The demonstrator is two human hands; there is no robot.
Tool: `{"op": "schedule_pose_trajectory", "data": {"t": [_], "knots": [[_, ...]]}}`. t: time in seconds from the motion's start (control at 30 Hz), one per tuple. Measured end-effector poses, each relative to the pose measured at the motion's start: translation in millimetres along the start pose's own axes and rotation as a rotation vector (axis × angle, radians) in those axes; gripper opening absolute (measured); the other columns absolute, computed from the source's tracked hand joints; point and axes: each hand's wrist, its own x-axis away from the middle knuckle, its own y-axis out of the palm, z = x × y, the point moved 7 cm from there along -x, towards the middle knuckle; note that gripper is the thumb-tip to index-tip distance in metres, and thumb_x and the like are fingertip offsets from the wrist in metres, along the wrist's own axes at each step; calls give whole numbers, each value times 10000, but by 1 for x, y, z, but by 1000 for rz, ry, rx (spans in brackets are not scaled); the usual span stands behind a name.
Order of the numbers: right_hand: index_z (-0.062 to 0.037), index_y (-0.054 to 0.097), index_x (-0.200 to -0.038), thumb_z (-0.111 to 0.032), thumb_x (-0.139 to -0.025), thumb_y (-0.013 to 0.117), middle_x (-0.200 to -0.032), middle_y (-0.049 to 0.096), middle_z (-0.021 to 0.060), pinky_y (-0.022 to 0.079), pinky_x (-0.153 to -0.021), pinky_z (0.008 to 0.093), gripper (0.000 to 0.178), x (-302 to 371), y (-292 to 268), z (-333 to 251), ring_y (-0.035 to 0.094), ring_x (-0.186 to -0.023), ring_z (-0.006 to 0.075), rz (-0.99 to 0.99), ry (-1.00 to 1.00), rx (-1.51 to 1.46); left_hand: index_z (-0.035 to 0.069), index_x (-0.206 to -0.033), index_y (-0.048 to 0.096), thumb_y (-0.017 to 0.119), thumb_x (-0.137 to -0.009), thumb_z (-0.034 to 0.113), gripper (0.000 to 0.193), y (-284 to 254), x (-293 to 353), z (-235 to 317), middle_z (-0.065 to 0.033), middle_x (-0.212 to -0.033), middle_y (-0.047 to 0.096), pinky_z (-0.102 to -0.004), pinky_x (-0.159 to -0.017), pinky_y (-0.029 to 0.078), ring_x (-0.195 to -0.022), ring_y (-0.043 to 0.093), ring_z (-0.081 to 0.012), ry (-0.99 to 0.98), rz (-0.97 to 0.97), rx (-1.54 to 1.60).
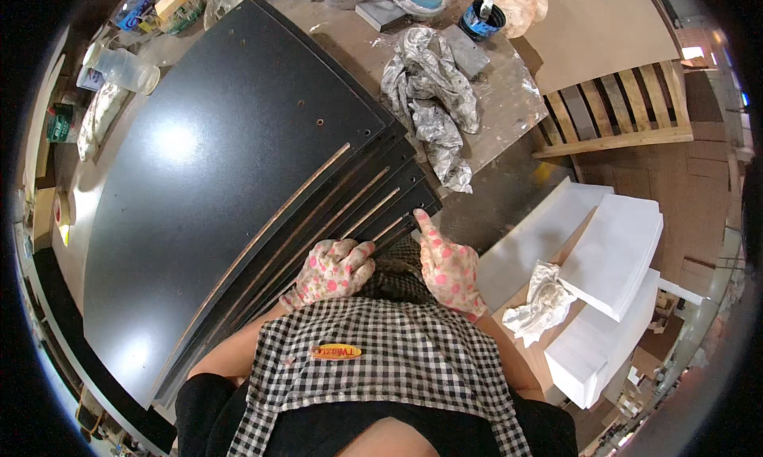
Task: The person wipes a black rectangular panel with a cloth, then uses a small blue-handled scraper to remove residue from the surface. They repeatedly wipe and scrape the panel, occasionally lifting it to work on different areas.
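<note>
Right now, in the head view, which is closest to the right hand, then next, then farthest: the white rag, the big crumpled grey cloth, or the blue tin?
From the right hand:
1. White rag, just right, on the white boards.
2. Crumpled grey cloth, up the table.
3. Blue tin, at the far edge.

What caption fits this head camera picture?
Gloved left hand and right hand rest at the edge of stacked black panels.

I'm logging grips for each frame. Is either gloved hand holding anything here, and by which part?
Neither closes on anything. The left hand rests on the near edges of the stacked black panels; the right hand touches their corner with one fingertip.
</note>
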Motion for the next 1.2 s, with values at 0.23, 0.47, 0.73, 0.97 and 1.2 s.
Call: {"op": "schedule_pose_trajectory", "data": {"t": [0.23, 0.47, 0.73, 0.97, 1.2], "knots": [[-86, 478, -1381, -81, -848, 609, -592, 575, 84, 432, -474, 388, 549, -4, -1, -16, 561, -478, 258, -36, -47, 263, 185, -952, 630, 588, -719, 229, 241, 11, 4, 0, -7, -1137, 621, -319, -653, 500, -868, 609, -171, -68, 25, 39], [-31, 430, -1406, -106, -833, 618, -553, 531, 48, 413, -440, 386, 607, 1, 9, -38, 537, -440, 237, -86, -85, 397, 199, -941, 634, 578, -736, 249, 218, 19, 3, 0, -7, -1134, 628, -308, -646, 489, -838, 611, -173, -113, 58, 90], [-114, 499, -1360, -152, -877, 593, -616, 610, 121, 463, -493, 424, 494, 0, 0, -21, 603, -513, 290, -20, 66, 171, 198, -1002, 618, 567, -727, 262, 287, -1, 0, 5, -14, -1169, 601, -325, -728, 475, -937, 582, -157, 29, 119, 10], [-54, 471, -1373, -155, -864, 594, -618, 616, 108, 472, -480, 406, 533, -4, 3, -26, 603, -496, 270, -58, 0, 325, 192, -1027, 625, 577, -735, 251, 301, 54, 15, -10, -28, -1180, 601, -351, -752, 485, -984, 598, -183, -215, 114, 812], [-31, 451, -1383, -160, -863, 583, -607, 611, 100, 465, -459, 410, 552, 2, 12, -34, 604, -489, 268, -117, 15, 364, 192, -1012, 639, 573, -750, 247, 276, 134, 32, -12, -15, -1189, 603, -362, -770, 490, -1013, 608, -206, -493, 316, 2050]]}}
